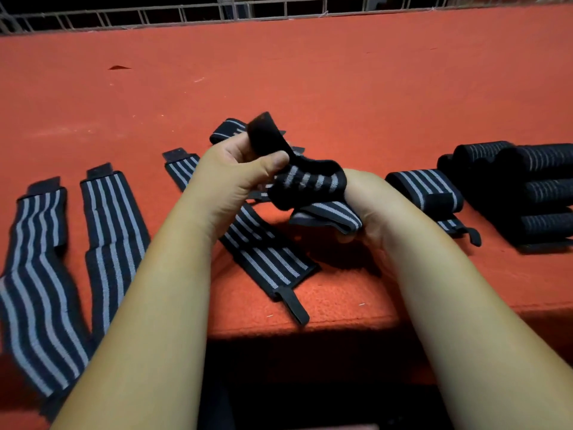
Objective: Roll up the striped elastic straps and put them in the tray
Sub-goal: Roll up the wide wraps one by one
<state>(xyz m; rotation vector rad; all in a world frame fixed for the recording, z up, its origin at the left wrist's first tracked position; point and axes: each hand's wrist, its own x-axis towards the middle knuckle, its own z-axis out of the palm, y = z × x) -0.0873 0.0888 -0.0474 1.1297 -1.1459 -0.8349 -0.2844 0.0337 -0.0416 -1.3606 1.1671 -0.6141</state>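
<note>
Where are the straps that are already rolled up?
In the head view, the rolled straps sit piled at the far right of the red table, beyond the right hand.

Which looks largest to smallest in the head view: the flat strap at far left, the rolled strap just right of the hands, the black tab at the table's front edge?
1. Flat strap at far left, though it lies nearer the camera.
2. Rolled strap.
3. Black tab.

Single head view, close above red table (341, 88); angled forward and down
</note>
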